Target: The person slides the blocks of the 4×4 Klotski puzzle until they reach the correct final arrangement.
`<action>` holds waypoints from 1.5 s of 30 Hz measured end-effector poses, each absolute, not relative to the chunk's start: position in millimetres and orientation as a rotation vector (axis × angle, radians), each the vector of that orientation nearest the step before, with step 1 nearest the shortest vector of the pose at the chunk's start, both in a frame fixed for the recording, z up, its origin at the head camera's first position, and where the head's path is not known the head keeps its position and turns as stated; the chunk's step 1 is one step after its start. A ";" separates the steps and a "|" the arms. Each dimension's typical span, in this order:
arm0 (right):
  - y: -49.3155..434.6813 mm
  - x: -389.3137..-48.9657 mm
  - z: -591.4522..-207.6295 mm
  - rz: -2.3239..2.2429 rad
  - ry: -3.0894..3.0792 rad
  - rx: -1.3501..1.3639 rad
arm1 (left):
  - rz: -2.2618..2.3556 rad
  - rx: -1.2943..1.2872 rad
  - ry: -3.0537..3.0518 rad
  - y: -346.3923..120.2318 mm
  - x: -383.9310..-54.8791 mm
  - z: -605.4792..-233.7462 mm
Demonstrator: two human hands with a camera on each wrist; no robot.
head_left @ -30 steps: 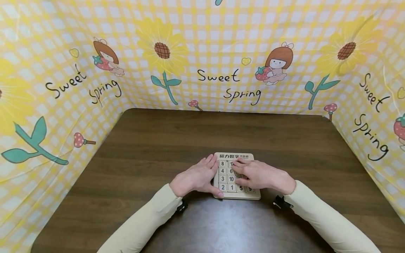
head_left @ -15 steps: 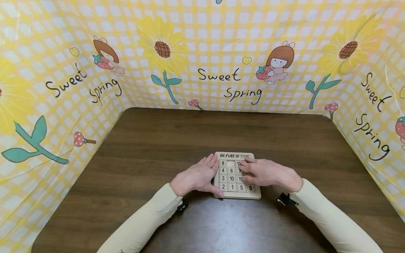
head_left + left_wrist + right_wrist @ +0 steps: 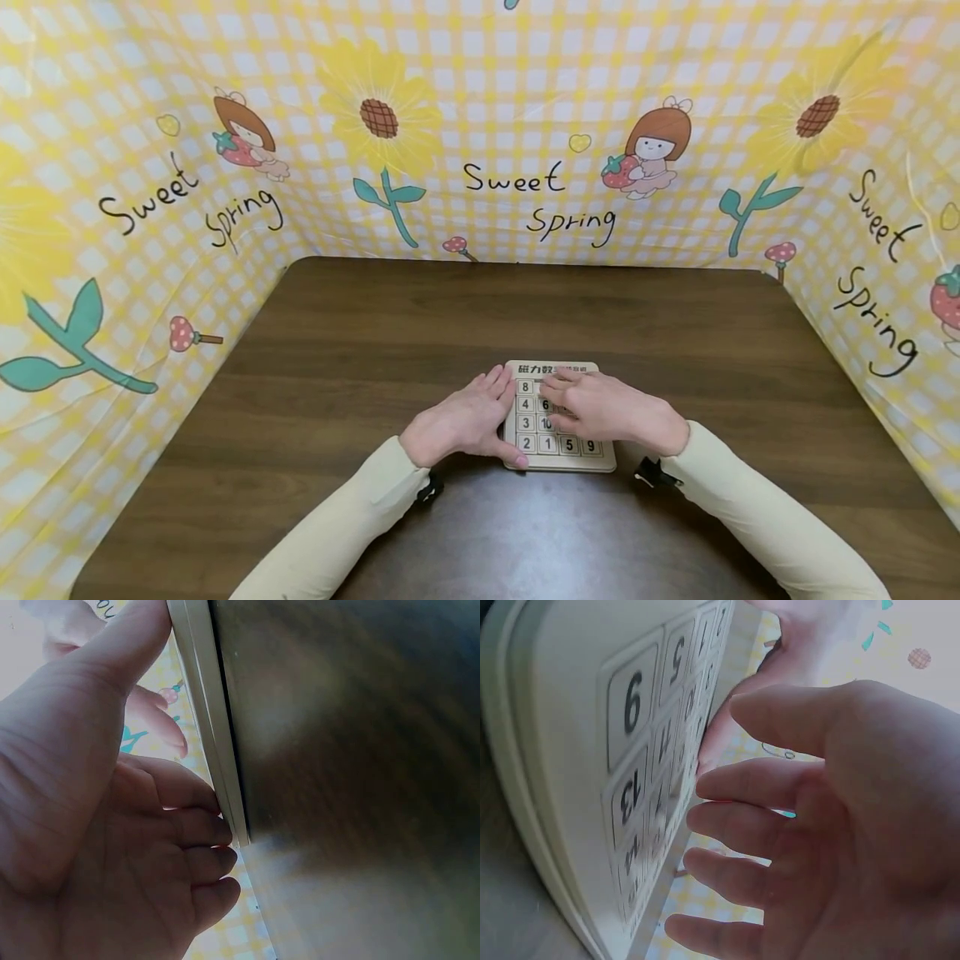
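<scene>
A pale number sliding puzzle [image 3: 570,466] with square numbered tiles and dark lettering along its top lies flat on the table. My left hand [image 3: 468,419] lies along its left side, fingers stretched against the edge and thumb on the lower left corner. In the left wrist view, the fingertips [image 3: 221,860] meet the puzzle's side edge [image 3: 214,720]. Over the upper middle tiles, my right hand [image 3: 611,406] reaches in from the right with fingers extended, hiding much of the top rows. The right wrist view shows its fingers [image 3: 739,829] spaced apart, close over the tile face, near tile 9 [image 3: 632,703].
The brown wooden table [image 3: 375,317] carries the puzzle near its middle. A yellow checked cloth [image 3: 517,100] with flowers and lettering rises along the back and both sides. Long pale sleeves [image 3: 348,517] cover both forearms, with a dark wrist device [image 3: 656,472] below the right wrist.
My right hand first moved right, and a top-row tile slid right, baring a gap beside tile 8. It has since come back left over that gap. The left hand stays put.
</scene>
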State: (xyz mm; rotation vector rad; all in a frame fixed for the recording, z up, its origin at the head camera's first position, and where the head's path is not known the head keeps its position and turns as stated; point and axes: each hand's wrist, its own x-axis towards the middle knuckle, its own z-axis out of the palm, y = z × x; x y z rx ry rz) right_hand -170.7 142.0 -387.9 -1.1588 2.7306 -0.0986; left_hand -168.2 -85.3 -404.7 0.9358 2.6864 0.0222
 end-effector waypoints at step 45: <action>139.9 -174.9 -392.1 -0.058 2.715 -1.178 | 0.015 0.959 2.700 -86.5 -166.7 -403.9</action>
